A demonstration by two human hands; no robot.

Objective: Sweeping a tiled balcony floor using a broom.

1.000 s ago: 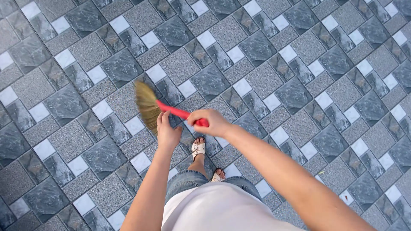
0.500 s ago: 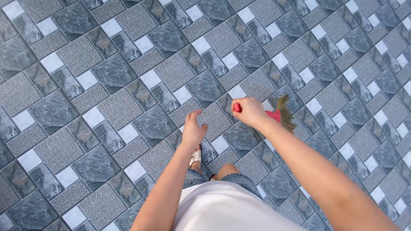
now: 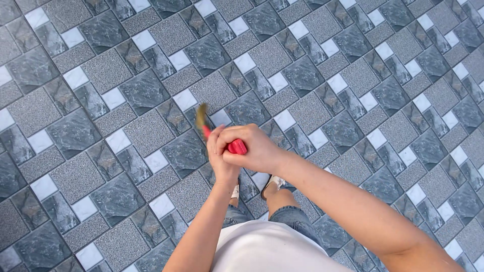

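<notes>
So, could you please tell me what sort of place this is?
Probably a tiled patio or courtyard: a patterned floor of grey, speckled and white square tiles in bright light, with the right hand gripping a red-handled straw broom and the left hand alongside.

Both arms reach forward, right hand (image 3: 254, 147) fisted, left hand (image 3: 220, 153) pressed against it.

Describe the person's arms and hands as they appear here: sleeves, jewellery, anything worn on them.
Both arms are bare from the bottom edge of the picture up to the fingers; no sleeve reaches the forearms. The left hand and the right hand wear no gloves, and no ring, watch or bracelet shows. Lower down, a white top, rolled blue jeans and white sandals are visible.
</notes>
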